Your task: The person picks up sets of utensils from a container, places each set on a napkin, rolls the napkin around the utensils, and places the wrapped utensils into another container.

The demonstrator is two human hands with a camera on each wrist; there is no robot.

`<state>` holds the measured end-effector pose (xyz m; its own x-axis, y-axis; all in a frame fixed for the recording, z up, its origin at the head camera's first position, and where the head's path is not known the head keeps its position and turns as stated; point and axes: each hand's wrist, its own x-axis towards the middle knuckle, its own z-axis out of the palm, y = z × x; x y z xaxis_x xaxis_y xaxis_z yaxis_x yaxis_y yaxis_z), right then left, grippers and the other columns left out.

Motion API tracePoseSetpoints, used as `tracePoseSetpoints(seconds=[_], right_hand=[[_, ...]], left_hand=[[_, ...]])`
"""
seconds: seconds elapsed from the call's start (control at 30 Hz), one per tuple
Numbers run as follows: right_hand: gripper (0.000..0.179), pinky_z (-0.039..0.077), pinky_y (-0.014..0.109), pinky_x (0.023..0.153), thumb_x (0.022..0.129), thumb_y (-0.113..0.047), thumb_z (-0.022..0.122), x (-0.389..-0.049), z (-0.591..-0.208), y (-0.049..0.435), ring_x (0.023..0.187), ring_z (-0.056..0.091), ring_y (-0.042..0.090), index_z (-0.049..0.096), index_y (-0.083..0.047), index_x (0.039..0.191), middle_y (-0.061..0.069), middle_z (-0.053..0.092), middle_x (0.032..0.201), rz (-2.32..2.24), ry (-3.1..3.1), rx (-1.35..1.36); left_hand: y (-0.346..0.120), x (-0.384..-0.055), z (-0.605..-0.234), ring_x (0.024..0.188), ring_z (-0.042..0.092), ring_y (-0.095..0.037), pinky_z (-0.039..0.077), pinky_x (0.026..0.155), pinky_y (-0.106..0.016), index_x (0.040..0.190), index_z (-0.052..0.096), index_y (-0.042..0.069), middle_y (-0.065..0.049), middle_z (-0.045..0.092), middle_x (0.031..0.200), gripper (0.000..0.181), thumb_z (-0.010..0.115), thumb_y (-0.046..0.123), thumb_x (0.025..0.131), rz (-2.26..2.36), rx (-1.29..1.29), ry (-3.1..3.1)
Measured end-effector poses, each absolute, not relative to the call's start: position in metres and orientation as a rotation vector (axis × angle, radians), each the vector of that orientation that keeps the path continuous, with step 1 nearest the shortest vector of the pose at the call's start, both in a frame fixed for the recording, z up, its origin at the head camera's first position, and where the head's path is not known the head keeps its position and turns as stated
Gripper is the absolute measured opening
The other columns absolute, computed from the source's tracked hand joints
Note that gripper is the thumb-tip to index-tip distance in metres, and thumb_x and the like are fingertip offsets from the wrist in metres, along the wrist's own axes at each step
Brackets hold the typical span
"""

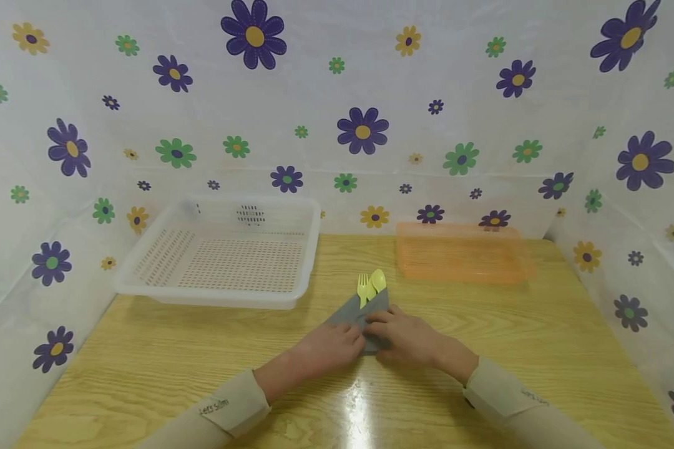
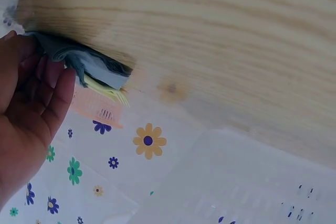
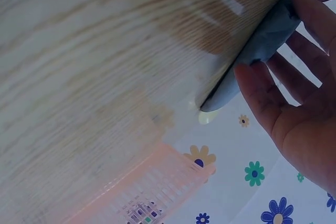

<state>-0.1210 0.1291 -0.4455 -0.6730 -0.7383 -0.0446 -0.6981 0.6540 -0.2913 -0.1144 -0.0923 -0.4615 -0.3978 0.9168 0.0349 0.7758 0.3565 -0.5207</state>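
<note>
A grey cloth napkin (image 1: pixel 376 307) lies folded at an angle around a yellow fork (image 1: pixel 362 288) and a yellow spoon (image 1: pixel 378 280), whose heads stick out of its far end. My left hand (image 1: pixel 337 347) has its curled fingers on the napkin's near left side, and in the left wrist view they hold the cloth's edge. From the right, my right hand (image 1: pixel 409 337) lays bent fingers over the fold and grips the near end. The handles of the fork and spoon are hidden inside the cloth. In the left wrist view the fork tines (image 2: pixel 123 98) show below the cloth.
A white perforated basket (image 1: pixel 309 274) stands at the back left of the wooden table (image 1: pixel 202 362). An orange basket (image 1: pixel 460 274) sits at the back right. A flower-patterned white sheet (image 1: pixel 314 93) closes off the back and both sides.
</note>
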Motion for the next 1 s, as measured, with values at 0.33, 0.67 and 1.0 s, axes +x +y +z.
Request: tracePoseSetpoints(seconds=[0.33, 0.67, 1.0], right_hand=[[0.043, 0.052, 0.041, 0.091, 0.087, -0.022, 0.077, -0.121, -0.443, 0.128, 0.121, 0.052, 0.03, 0.065, -0.01, 0.127, 0.009, 0.056, 0.137, -0.361, 2.706, -1.211], [0.051, 0.052, 0.041, 0.092, 0.089, -0.028, 0.076, -0.126, -0.442, 0.12, 0.122, 0.053, 0.03, 0.061, -0.013, 0.135, 0.009, 0.053, 0.144, -0.231, 2.687, -1.291], [0.026, 0.052, 0.039, 0.091, 0.094, -0.012, 0.068, -0.131, -0.447, 0.122, 0.109, 0.06, 0.031, 0.067, 0.003, 0.115, 0.017, 0.061, 0.12, -0.443, 2.76, -1.268]], left_hand=[[-0.094, -0.113, -0.463, 0.076, 0.052, -0.005, 0.044, 0.061, -0.017, 0.104, 0.064, 0.018, 0.007, 0.061, 0.095, 0.011, 0.06, 0.027, 0.099, 0.672, -1.524, -2.185], [-0.09, -0.102, -0.464, 0.091, 0.056, -0.01, 0.048, 0.064, -0.018, 0.115, 0.063, 0.018, 0.001, 0.057, 0.106, 0.016, 0.058, 0.022, 0.1, 0.663, -1.49, -2.387], [-0.096, -0.099, -0.461, 0.086, 0.049, -0.013, 0.046, 0.075, -0.023, 0.102, 0.065, 0.012, -0.001, 0.055, 0.099, 0.007, 0.062, 0.014, 0.096, 0.243, -1.478, -2.645]])
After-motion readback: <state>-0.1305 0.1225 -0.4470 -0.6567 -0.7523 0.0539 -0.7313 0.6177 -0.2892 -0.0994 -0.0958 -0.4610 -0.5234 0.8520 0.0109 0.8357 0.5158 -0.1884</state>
